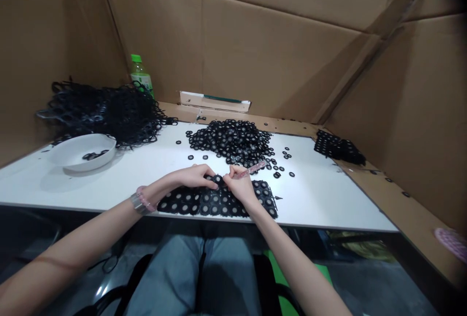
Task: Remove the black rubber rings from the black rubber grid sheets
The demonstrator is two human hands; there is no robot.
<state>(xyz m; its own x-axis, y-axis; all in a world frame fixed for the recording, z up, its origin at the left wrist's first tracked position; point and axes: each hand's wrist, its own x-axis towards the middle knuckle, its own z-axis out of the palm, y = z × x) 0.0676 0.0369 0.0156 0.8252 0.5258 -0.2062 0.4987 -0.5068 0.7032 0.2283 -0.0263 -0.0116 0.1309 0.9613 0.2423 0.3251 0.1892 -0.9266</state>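
Observation:
On the white table, a flat black sheet (215, 205) with rows of round grey-centred discs lies near the front edge. My left hand (197, 177) is over its upper left part, thumb and fingers closed around a black ring (218, 179). My right hand (239, 184) pinches a pinkish clear pen-like tool (251, 170), its rear end pointing up to the right. The tool's tip is hidden by my fingers beside the ring. Behind my hands spreads a heap of loose black rings (233, 141) with pale centres.
A white bowl (85, 160) with a few black rings stands at the left, before a tangled black pile (105, 112). A green-capped bottle (142, 78) is behind. Stacked black sheets (337, 147) lie at the right; cardboard walls (284, 53) enclose the table.

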